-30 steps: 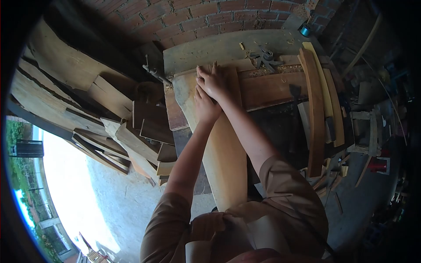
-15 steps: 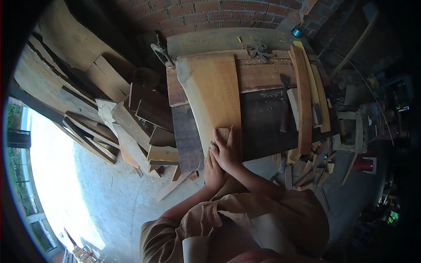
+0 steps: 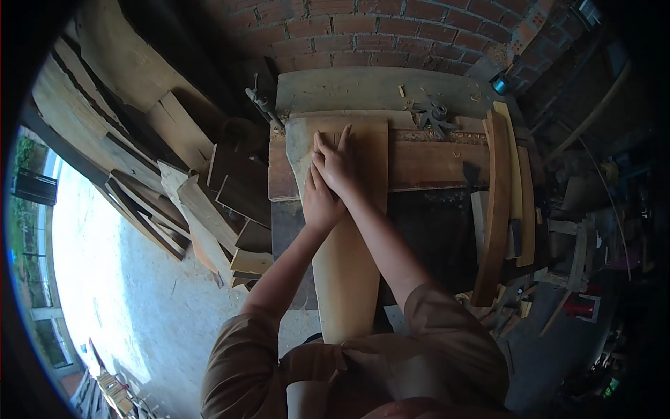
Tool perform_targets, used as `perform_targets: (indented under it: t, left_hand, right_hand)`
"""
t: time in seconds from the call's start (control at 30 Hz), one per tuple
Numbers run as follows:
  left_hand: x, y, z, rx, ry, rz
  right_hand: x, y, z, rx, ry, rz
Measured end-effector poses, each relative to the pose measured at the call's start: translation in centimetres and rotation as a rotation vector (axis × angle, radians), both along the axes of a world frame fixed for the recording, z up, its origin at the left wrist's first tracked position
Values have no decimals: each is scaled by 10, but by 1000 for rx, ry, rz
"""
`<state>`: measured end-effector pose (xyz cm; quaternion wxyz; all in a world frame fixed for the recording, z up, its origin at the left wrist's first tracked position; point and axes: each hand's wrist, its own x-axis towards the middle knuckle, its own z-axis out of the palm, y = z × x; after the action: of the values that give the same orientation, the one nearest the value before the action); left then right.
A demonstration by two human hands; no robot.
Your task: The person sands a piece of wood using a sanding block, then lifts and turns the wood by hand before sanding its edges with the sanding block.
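A long pale-brown board [image 3: 349,279] lies lengthwise before me, its far end on the workbench and its near end at my waist. My right hand [image 3: 333,166] presses down near the far end, fingers parted around a small wooden block [image 3: 334,140], mostly covered by the hand. Just behind and to the left, my left hand [image 3: 319,202] lies against the right one with fingers stretched forward. It seems to bear on the same block, though its fingertips are partly hidden.
A metal clamp [image 3: 265,108] stands at the bench's left corner. Star-shaped metal piece [image 3: 436,119] and shavings lie at the back. Curved wooden strips [image 3: 495,209] rest on the right, near a dark flat-bladed tool [image 3: 471,174]. Planks [image 3: 185,129] lean at left; a brick wall [image 3: 363,35] rises behind.
Both hands have slid the block forward from the board's middle to near its far end, arms now stretched out. The view has shifted, showing more of the board's near end.
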<state>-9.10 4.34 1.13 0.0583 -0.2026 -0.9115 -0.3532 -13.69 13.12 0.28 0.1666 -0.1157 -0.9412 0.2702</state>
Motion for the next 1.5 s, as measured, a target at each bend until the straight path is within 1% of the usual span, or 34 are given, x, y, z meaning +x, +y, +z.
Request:
perform_targets:
  t: [0.03,0.1,0.13,0.2,0.23,0.27,0.3,0.33,0.37,0.4,0.43,0.47,0.5,0.53,0.57,0.67,0.73,0.83,0.87,0.93,0.97,1.0,1.03,1.07,1.1,1.13,1.2,1.23,1.27,1.3,1.33,1.4,1.43,1.5]
  left_hand:
    - [-22,8,0,4,-2,-6]
    - [-61,21,-5,-67,41,11]
    - [-65,26,5,-67,-34,35]
    - [-63,28,10,-111,-101,82]
    - [-58,25,10,-123,-143,85]
    - [-49,18,9,-121,-147,81]
    - [-36,13,4,-55,-80,27]
    - [-17,6,2,15,-19,-26]
    - [11,-3,-2,55,-11,1]
    - [44,-14,3,65,-70,42]
    - [76,-27,2,67,-80,49]
    - [106,-43,1,95,-98,11]
    - [135,-57,-5,30,-63,-19]
    - [161,-71,-4,6,-49,-55]
    - [182,-84,-8,-1,-22,-86]
    - [204,-100,-6,-21,-156,-124]
    - [198,-92,-6,20,-172,-92]
    - [171,-80,-4,48,-116,-67]
    - [157,-74,-5,52,-138,-46]
    - [115,-61,-4,62,-111,-15]
    - [90,-55,-5,77,-123,6]
    - [59,-50,-4,56,-83,0]
    - [26,-42,-4,41,-41,-12]
    - [-7,-34,-4,74,-36,22]
    - [-38,-26,-3,106,-27,63]
    - [-65,-15,-1,133,-31,86]
    - [-102,-7,3,124,-59,135]
    - [-109,-6,0,90,-93,158]
    - [-109,-8,-12,145,32,142]
    - [-99,-13,-11,92,45,126]
    - [-81,-18,-8,77,41,124]
    - [-31,-30,-8,67,29,115]
    - [0,-41,-11,17,63,93]
    - [67,-63,-2,42,6,47]
  right_hand:
    - [-21,8,2,-56,20,-5]
    - [-51,20,13,29,26,-41]
    - [-55,22,19,16,41,-42]
    - [-57,22,32,-24,-141,-23]
    - [-54,18,21,-23,-142,-19]
    - [-46,11,8,-91,-42,-12]
    - [-36,9,0,-150,58,-10]
    - [-16,2,-1,-96,53,18]
    - [10,-6,-4,-133,124,86]
    - [43,-19,4,-124,104,116]
    - [74,-32,0,-215,82,154]
    - [106,-45,-7,-228,79,161]
    - [140,-58,-2,-209,64,151]
    - [170,-70,-1,-251,88,136]
    - [193,-79,-4,-82,147,118]
    - [225,-92,9,-98,21,64]
    - [209,-92,10,-170,-3,47]
    - [179,-82,5,-139,-12,122]
    - [163,-75,0,-114,-2,151]
    - [118,-64,4,-107,40,163]
    - [91,-57,5,-147,35,173]
    - [58,-51,1,-183,41,169]
    - [26,-44,10,-270,0,166]
    - [-8,-35,9,-190,30,184]
    - [-40,-29,13,-277,20,197]
    - [-73,-22,7,-147,75,209]
    - [-113,-14,11,-115,-19,229]
    - [-113,-14,25,-129,-104,254]
    - [-111,-18,15,-154,-15,208]
    - [-104,-19,6,-166,67,152]
    - [-84,-19,9,-196,79,233]
    - [-32,-33,15,-162,-31,163]
    - [-2,-41,13,-140,-28,163]
    - [65,-62,2,-145,54,163]
